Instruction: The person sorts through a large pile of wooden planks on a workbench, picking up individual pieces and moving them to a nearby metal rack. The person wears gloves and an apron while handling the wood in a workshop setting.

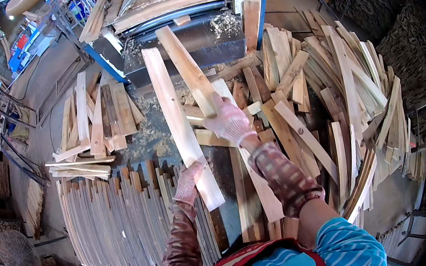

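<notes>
My left hand (188,182), in a pale knitted glove, is closed on the edge of a long pale wooden plank (169,98) near its lower part. The plank slants up toward a blue-sided machine. My right hand (229,121), gloved too, is closed around the near end of a second, yellower plank (187,68). That one reaches over the machine's dark front plate (188,52), its far end close to the roller. Some of the fingers on both hands are hidden by the wood. Patterned sleeves cover both forearms.
Ahead stands the blue-sided machine (259,15), with wood shavings and a small wood block (182,20) on it. Narrow strips (123,227) stand packed at the left. A leaning plank stack (81,108) is behind them. Many loose planks (346,76) pile up at the right.
</notes>
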Demonstrator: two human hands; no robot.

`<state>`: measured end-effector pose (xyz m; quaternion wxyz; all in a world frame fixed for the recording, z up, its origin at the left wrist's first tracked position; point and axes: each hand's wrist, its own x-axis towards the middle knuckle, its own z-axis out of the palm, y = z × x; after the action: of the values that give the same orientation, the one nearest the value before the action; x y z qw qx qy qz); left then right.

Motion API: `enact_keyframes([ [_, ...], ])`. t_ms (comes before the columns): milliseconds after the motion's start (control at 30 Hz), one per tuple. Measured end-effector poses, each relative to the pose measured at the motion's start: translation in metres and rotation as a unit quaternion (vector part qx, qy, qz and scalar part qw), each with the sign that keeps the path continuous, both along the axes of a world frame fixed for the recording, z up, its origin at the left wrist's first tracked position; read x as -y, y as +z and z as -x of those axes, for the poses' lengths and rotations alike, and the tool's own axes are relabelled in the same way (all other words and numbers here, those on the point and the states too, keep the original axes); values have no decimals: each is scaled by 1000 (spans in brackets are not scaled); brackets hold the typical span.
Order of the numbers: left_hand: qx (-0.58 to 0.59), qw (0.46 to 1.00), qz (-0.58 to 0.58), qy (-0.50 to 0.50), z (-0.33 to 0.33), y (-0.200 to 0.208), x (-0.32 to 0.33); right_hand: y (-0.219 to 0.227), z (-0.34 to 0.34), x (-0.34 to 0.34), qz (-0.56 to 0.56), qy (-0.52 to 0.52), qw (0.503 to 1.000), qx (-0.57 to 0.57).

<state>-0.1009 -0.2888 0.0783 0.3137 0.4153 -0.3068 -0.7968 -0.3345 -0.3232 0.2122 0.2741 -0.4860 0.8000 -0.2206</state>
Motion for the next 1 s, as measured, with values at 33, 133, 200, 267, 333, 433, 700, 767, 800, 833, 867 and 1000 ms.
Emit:
enact_keyframes([
  [33, -1, 1000, -3, -1, 2, 8, -8, -5, -6, -28, 4, 4, 1000, 19],
  [133, 2, 1000, -9, 25, 13, 25, -24, -44, -22, -109, 28, -15, 999, 42],
  [200, -1, 997, 0, 78, 2, 3, -26, -69, -32, -156, 63, -6, 998, 13],
  [267, 102, 988, 62, 100, -10, 9, -23, -78, -28, -192, 64, -6, 998, 4],
  [333, 163, 971, 137, 111, -58, 10, 15, -76, -25, -212, 49, 5, 999, 17],
  [433, 339, 881, 315, 95, -152, 48, 106, -79, -28, -231, 80, 23, 996, 40],
  [700, 238, 915, 318, 67, -76, 99, 62, -125, -90, -249, 210, 12, 963, 168],
  [767, 116, 966, 231, 16, -29, 59, -4, -119, -115, -242, 178, 38, 966, 186],
  [800, 62, 982, 180, -4, -6, 40, -37, -98, -122, -243, 127, 55, 966, 220],
  [833, 22, 990, 113, 84, 12, 51, -57, -95, -115, -244, 84, 89, 974, 192],
  [867, 46, 992, 89, 80, 3, 42, -57, -98, -109, -247, 104, 102, 982, 122],
  [1000, 75, 983, 151, 76, -49, 62, -6, -116, -52, -249, 77, 84, 988, -104],
])
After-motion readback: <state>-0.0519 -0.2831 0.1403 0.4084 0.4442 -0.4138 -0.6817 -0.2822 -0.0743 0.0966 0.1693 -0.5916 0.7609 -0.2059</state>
